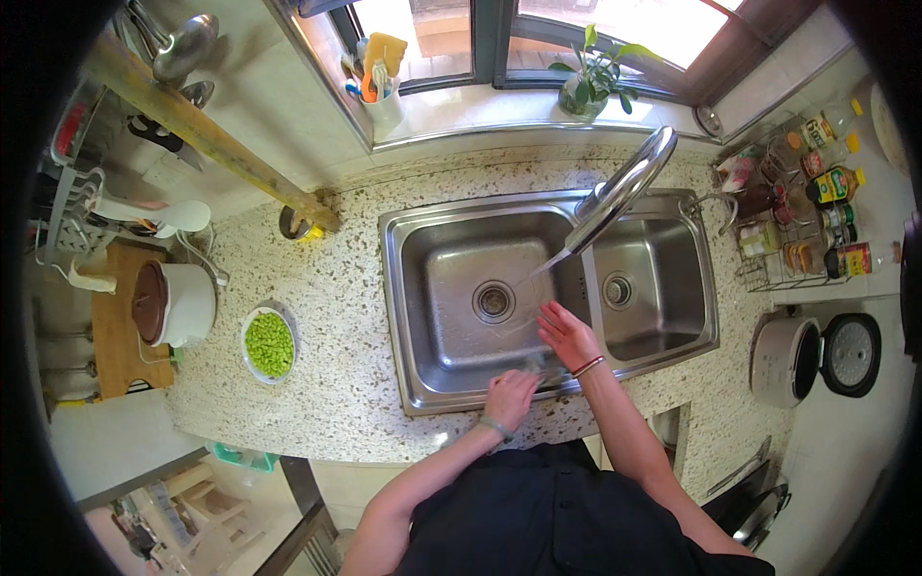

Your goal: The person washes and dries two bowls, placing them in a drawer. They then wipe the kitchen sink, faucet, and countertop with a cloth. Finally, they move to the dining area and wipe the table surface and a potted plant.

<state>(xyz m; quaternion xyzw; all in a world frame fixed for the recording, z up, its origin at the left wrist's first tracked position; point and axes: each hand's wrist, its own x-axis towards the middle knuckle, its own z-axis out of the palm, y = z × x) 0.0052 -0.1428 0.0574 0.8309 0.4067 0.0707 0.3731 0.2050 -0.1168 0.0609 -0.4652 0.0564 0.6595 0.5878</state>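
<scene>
My right hand (569,337) is spread palm up over the near right part of the large basin, its fingers apart and nothing in it. Close on its left, over the sink's front rim, is my left hand (511,397) with curled fingers. A blurred grey-green thing (537,363), perhaps a cloth or scrubber, shows at the left fingertips; motion blur hides its kind and the grip. Water runs from the chrome faucet (627,191) into the large basin of the stainless-steel double sink (450,324). The stream lands beyond my right fingertips, near the drain (495,302).
On the speckled counter (338,345) to the left stand a bowl of green beans (269,344) and a white pot with brown lid (176,302). A rice cooker (785,360) with its lid up is at right, below a rack of condiment bottles (835,187). A potted plant (585,90) sits on the windowsill.
</scene>
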